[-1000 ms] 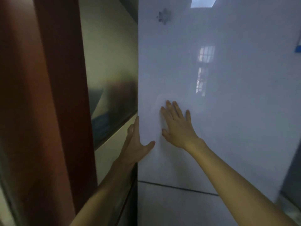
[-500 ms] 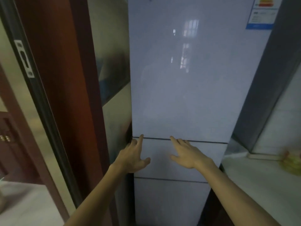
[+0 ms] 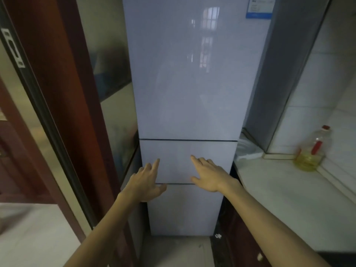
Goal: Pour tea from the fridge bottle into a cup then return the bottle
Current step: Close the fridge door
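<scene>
Fridge (image 3: 192,83) shut. Your left hand (image 3: 146,182) and right hand (image 3: 210,174) both spread, empty, at middle drawer (image 3: 179,151). Likely hunting door edge.

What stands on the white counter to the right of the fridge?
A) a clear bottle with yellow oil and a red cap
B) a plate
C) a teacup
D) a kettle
A: an oil bottle with a red cap and yellow liquid stands at the back of the counter, right of the fridge.
</scene>
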`<state>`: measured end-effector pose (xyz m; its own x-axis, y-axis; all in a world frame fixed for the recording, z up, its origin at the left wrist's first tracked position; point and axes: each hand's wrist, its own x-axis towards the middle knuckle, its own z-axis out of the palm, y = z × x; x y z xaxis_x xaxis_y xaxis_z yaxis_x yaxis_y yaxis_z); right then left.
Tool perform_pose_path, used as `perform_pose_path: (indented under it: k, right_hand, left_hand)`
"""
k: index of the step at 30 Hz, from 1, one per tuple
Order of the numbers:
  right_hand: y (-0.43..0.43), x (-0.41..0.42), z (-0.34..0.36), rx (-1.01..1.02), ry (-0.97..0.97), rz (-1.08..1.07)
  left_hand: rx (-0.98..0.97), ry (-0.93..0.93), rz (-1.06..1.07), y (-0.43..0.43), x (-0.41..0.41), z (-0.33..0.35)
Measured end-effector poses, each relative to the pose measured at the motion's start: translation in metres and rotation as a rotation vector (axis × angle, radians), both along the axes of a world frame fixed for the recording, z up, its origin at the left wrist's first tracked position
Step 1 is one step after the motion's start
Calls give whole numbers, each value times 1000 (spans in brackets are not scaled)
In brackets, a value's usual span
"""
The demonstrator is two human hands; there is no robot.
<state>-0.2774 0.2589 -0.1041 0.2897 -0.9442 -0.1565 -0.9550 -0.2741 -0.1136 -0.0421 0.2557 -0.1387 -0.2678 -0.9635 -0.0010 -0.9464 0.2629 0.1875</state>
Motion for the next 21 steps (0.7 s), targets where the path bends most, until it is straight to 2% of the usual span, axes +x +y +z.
perform_pose_path:
  k: [11,21]
  right_hand:
    - [99,-62,-44,9,-45,47]
    - [172,-70,-70,72,-72,98]
  left_hand:
    - [23,-36,108,115,-53,-39]
    - [99,-102,183,208,-66,-46]
